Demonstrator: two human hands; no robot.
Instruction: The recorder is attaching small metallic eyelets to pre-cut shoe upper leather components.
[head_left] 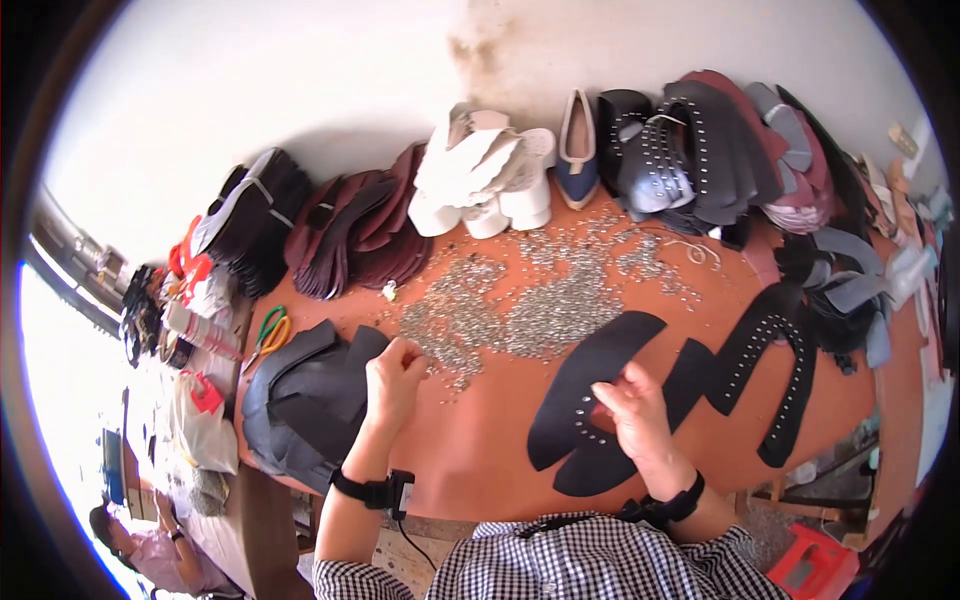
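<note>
My left hand [393, 382] is raised at the left edge of the spread of small silvery studs [560, 315]. Its fingertips are pinched together, and whatever is between them is too small to make out. Over a black curved shoe upper [572, 385], my right hand [638, 415] has its thumb and fingers drawn together, hiding part of the piece. I cannot see what those fingers hold. A row of studs runs along part of the upper's inner curve. Just right of it lies another black upper [765, 345], studded along its inner edge.
Stacked black pieces [300, 400] lie beside my left forearm, with scissors [270, 332] behind. Along the wall stand maroon pieces [365, 225], white shoe parts [483, 175], a navy pointed shoe [577, 160] and studded dark uppers [690, 150]. Another person [150, 550] is at lower left.
</note>
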